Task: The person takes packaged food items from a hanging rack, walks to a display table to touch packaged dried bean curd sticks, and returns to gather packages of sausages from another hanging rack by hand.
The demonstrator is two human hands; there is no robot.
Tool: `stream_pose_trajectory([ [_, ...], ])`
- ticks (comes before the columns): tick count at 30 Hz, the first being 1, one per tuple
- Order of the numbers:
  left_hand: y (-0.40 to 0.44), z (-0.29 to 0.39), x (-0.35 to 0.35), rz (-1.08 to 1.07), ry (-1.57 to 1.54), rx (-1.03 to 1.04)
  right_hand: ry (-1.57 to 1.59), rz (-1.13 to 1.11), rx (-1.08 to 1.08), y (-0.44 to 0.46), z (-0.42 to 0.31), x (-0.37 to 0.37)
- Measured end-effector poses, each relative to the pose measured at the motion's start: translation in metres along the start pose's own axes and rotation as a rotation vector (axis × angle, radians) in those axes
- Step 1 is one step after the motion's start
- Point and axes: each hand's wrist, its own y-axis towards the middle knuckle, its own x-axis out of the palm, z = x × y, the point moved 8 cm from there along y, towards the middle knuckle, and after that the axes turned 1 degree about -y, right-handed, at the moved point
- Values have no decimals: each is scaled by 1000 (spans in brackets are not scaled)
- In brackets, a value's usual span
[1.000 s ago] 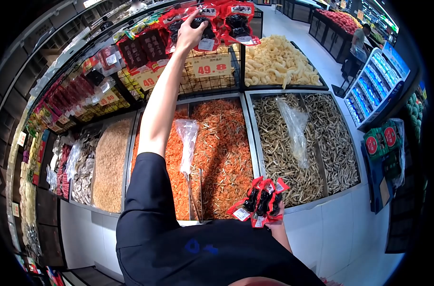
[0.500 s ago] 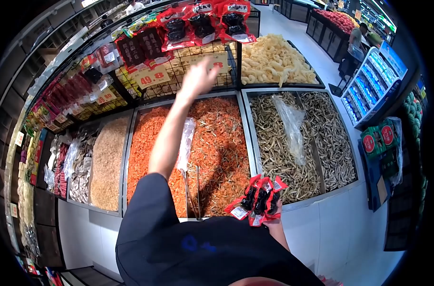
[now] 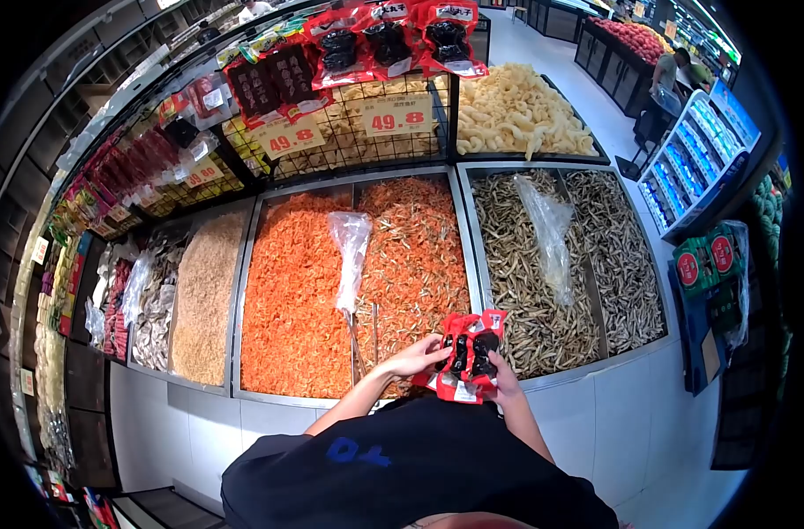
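Note:
Both hands meet low in the middle, over the front edge of the bins. My left hand [image 3: 419, 356] is closed on the left side of a small stack of red vacuum packs [image 3: 460, 357] with dark lumps inside. On their right side, my right hand [image 3: 505, 377] grips the same packs, its fingers partly hidden behind them. Just beyond lies a bin of orange dried shrimp [image 3: 300, 291], with tongs [image 3: 355, 344] in it whose upper end is wrapped in a clear plastic bag [image 3: 350, 247].
Similar red packs [image 3: 387, 44] hang on a wire rack above price cards [image 3: 397, 115]. Dried small fish [image 3: 552, 317] fill the right bin, under another plastic bag [image 3: 550, 238]. A blue display stand [image 3: 697, 163] is at the right. A person [image 3: 666, 75] stands far off.
My left hand has come down from the hanging rack to the red packs and now holds them too. The packs have been raised slightly and turned in my right hand.

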Motion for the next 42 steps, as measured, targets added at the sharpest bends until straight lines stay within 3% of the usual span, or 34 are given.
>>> stream_pose_trajectory([
  [3, -6, -1, -2, 137, -159, 85, -39, 121, 5, 4, -6, 12],
  [5, -6, -4, -3, 205, -207, 115, 22, -45, 61, 9, -2, 14],
  [10, 3, -14, -10, 341, -291, 267, -9, -47, 28, 12, -3, 15],
  [13, -2, 2, -10, 351, -228, 327, 55, 106, -49, 5, -7, 11],
  [17, -9, 31, -15, 371, -112, 260, 147, 113, -143, 1, -13, 3],
  [20, -11, 54, -25, 348, -172, 321, 222, 118, -213, -1, -22, 0],
  [23, -28, 101, -40, 369, -277, 316, 229, 115, -253, -3, -26, -5],
  [27, -71, 208, -64, 495, -213, 565, 255, 28, -283, -14, -30, 12],
  [29, -70, 243, -103, 481, -72, 873, 143, -1, -304, -15, -28, 6],
  [31, -82, 287, -122, 487, -57, 890, 117, 17, -310, -13, -22, -5],
  [33, -114, 336, -117, 678, 15, 843, 101, 26, -214, -12, -12, -8],
  [35, -115, 373, -139, 590, 60, 1156, 56, -8, -250, -18, -16, 8],
  [37, -110, 407, -156, 518, 134, 1156, 78, -44, -175, -15, -9, 8],
  [39, -110, 436, -177, 695, 306, 1119, 89, -75, -155, -14, -6, 15],
  [42, -112, 468, -197, 745, 397, 1103, 47, -68, -167, -15, -3, 19],
])
